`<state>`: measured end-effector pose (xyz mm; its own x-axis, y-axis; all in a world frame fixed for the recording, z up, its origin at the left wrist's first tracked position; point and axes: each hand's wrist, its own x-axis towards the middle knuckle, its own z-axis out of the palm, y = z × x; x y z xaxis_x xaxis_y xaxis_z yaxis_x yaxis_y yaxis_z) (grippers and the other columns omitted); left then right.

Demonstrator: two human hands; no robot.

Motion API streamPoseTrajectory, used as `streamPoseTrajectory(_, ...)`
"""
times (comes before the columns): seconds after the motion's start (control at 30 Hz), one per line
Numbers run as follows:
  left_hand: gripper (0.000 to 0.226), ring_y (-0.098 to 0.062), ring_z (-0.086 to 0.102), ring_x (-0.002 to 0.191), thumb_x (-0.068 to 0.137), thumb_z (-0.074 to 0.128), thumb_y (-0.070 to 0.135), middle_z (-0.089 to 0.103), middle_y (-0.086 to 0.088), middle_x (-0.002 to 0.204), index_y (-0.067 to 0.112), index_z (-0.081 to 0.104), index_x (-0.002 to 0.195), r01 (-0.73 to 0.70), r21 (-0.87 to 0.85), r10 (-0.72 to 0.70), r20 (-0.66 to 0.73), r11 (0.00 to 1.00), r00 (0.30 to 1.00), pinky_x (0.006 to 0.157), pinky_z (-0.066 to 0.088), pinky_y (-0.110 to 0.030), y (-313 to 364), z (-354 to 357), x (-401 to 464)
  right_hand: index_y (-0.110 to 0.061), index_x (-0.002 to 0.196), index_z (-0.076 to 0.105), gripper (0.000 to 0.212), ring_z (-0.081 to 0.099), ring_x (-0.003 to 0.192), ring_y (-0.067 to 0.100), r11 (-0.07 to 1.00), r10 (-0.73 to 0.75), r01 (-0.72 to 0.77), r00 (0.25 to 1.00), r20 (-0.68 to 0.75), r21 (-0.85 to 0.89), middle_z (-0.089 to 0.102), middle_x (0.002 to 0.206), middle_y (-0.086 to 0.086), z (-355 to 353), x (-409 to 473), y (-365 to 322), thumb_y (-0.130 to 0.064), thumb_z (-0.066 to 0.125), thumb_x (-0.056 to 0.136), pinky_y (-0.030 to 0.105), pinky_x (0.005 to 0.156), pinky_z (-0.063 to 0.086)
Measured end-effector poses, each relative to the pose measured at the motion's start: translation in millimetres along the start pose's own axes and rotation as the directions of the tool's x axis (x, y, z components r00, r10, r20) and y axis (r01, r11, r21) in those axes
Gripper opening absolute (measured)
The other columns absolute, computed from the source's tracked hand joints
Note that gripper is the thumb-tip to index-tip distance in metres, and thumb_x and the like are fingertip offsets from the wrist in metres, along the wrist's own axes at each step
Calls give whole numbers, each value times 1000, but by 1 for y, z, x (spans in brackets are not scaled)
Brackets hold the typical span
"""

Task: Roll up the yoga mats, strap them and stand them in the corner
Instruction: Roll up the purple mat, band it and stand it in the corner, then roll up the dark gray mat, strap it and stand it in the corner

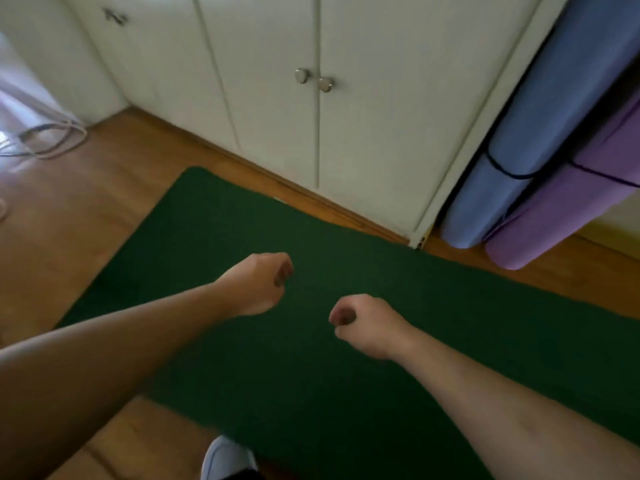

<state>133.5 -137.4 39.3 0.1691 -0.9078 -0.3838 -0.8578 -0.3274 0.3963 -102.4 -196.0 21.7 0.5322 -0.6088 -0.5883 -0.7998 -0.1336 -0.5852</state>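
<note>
Wooden floorboards run up to a bank of white cupboard doors, where a dark green yoga mat lies unrolled and flat across the floor, one short end near the cupboards. Both of the person's forearms reach out above the mat. The left hand and the right hand hang with fingers curled inward, neither one holding anything, and whether they touch the mat cannot be told. In the corner at right, a rolled blue mat and a rolled purple mat stand side by side, touching, each ringed by a thin dark strap. A white shoe shows at the lower edge, beside the green mat. Loose cables lie on the floor at far left.
</note>
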Motion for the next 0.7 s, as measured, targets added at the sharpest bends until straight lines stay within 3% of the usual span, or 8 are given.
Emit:
streamPoseTrajectory(0.17,45,-25,59,116,94,57,18,52,-3,135,20,51,139,233,36,-230,-62,972,971,92,54,-39,-145,9,-42,-33,124,69,32,66,108,10,993,-62,77,984,168,-88,67,123,-10,95,41,-78,-17,64,98,29,90,59)
streamPoseTrajectory(0.3,50,-35,41,139,93,56,15,29,-13,158,17,47,142,435,93,-426,-106,895,898,106,51,-47,-249,17,-65,-33,124,69,33,66,107,10,981,-57,100,967,250,-164,68,121,-10,146,76,-117,-14,61,97,28,88,60)
streamPoseTrajectory(0.37,60,-42,18,155,95,57,14,11,-18,169,19,41,152,495,169,-485,-99,852,869,121,35,-51,-289,23,-73,-33,124,68,34,65,106,9,976,-42,100,958,285,-193,67,119,-10,165,90,-130,-11,60,98,27,85,59)
streamPoseTrajectory(0.43,65,-43,-2,159,97,56,15,-1,-22,171,20,35,159,517,222,-517,-66,826,854,128,14,-52,-320,28,-78,-32,123,67,35,65,106,9,967,-25,102,948,317,-232,66,118,-10,182,100,-141,-10,60,98,28,86,60)
streamPoseTrajectory(0.53,67,-44,-12,158,97,56,16,-8,-24,171,25,34,160,561,176,-562,-51,809,826,129,3,-56,-352,34,-76,-32,125,67,36,64,110,12,952,-18,122,939,344,-281,66,121,-8,202,109,-155,-9,60,98,32,91,60)
streamPoseTrajectory(0.63,66,-47,0,158,99,61,21,2,-28,169,25,36,159,638,54,-638,-26,768,770,128,12,-59,-365,31,-70,-31,128,67,36,63,115,14,943,-33,151,930,366,-298,65,127,-7,214,114,-168,-10,60,100,32,93,59)
streamPoseTrajectory(0.7,51,-45,34,144,97,65,27,33,-24,153,23,51,147,666,-21,-667,-31,745,745,119,34,-59,-370,27,-69,-29,129,67,36,63,117,15,938,-48,168,928,369,-303,64,129,-6,217,115,-176,-10,60,100,32,94,58)
